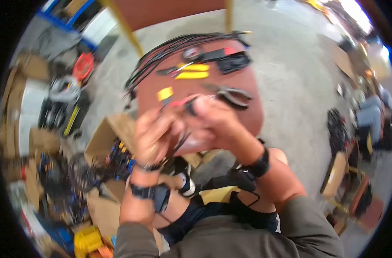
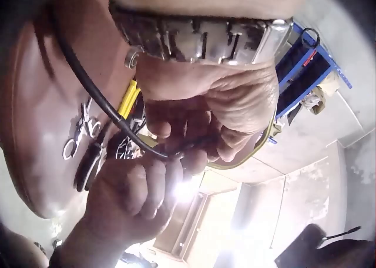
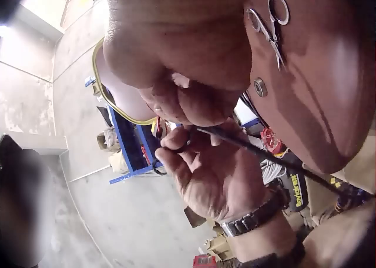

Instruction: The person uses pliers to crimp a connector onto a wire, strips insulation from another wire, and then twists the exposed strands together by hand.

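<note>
Both hands meet over the front of a reddish-brown chair seat (image 1: 247,90). My left hand (image 1: 155,133), above a metal watch (image 2: 205,40), pinches a black cable (image 2: 111,112) with curled fingers. Right beside it, my right hand (image 1: 215,116) grips the same cable, thumb on top in the head view. In the right wrist view the cable (image 3: 276,159) trails from the fingers to the lower right. A yellow connector (image 1: 165,93) with a red lead shows just beyond the fingers. The cable's stretch inside the fingers is hidden.
Dark-handled pliers (image 1: 234,96), a yellow-handled tool (image 1: 191,75), a black pouch (image 1: 234,63) and coiled black cable (image 1: 161,56) lie on the seat. Small scissors (image 3: 273,33) and a metal ring (image 3: 260,87) lie there too. An open cardboard box (image 1: 103,139) stands at the left.
</note>
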Demonstrator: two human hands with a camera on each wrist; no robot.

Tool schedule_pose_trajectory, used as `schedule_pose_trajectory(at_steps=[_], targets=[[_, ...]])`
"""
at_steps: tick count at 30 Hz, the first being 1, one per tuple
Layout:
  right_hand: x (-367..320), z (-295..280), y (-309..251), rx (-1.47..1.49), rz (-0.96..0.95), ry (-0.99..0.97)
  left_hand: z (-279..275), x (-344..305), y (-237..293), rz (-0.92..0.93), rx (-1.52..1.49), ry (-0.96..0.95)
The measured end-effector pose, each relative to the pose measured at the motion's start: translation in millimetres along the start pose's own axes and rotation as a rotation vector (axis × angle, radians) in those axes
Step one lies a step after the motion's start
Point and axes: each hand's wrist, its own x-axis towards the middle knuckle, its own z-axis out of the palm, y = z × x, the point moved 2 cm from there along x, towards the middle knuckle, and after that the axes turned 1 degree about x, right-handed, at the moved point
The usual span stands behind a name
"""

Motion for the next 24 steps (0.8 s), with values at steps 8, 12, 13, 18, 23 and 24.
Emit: schedule_pose_trajectory(at_steps=[8,12,13,18,23,24], targets=[[-27.0,18.8,-9.4,0.001,0.054,-0.273,5.5,-33.1,-4.3,0.085,-0.027,-0.073],[-47.4,8.2,-1.1,-0.102,0.182,-0.255,15.9,-44.1,-13.6,-0.029,-0.078,-0.211],[-52.1,6.4,-2.6,-0.106,0.208,-0.25,19.6,-45.5,-15.9,-0.082,-0.04,-0.186],[-60.3,-5.7,-3.5,-0.34,0.199,-0.211,33.4,-44.2,-25.8,-0.23,0.073,-0.071],[-68.7,-11.9,-0.7,-0.444,0.237,-0.194,27.1,-49.0,-26.7,-0.453,0.109,-0.06],[-71.2,-13.6,-1.5,-0.457,0.272,-0.185,27.6,-50.9,-26.6,-0.524,0.111,-0.039]])
